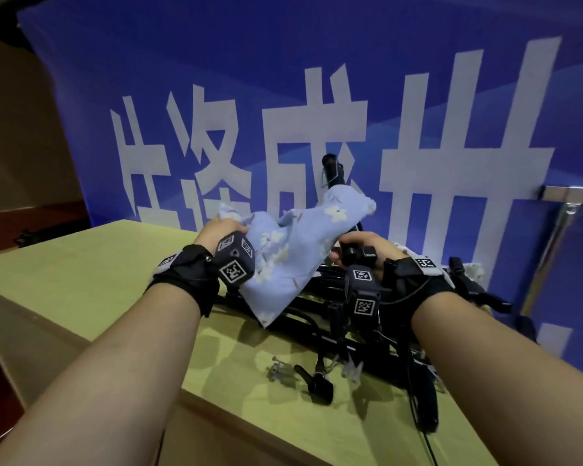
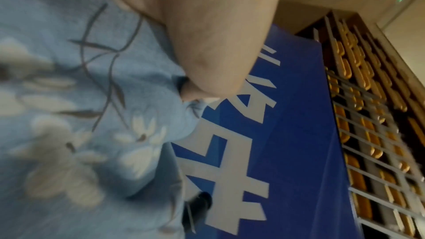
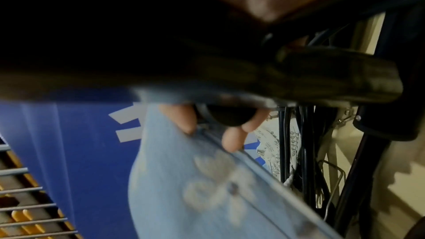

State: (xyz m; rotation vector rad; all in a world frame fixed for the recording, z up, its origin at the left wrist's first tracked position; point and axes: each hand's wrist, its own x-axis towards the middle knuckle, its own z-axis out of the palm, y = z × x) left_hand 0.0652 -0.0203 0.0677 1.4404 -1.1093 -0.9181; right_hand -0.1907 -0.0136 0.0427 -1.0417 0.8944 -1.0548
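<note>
A light-blue cloth with white flowers [image 1: 293, 250] [image 2: 69, 115] [image 3: 207, 197] is draped over a black folding clip rack [image 1: 334, 307] lying on a yellow-green table [image 1: 98, 270]. The cloth's top hangs on a raised black arm of the rack [image 1: 330, 166]. My left hand [image 1: 221, 230] [image 2: 202, 34] grips the cloth's upper left edge. My right hand [image 1: 357, 247] has its fingers curled round a black bar of the rack [image 3: 299, 79]. Its fingertips [image 3: 186, 119] touch the cloth's right edge.
A blue banner with big white characters [image 1: 283, 95] stands right behind the table. Clear plastic clips [image 1: 278, 366] and a black clip [image 1: 318, 383] lie near the table's front edge. A white patterned cloth [image 1: 475, 269] [image 3: 271, 144] lies under the rack's right side. A metal rail [image 1: 559, 223] stands at the right.
</note>
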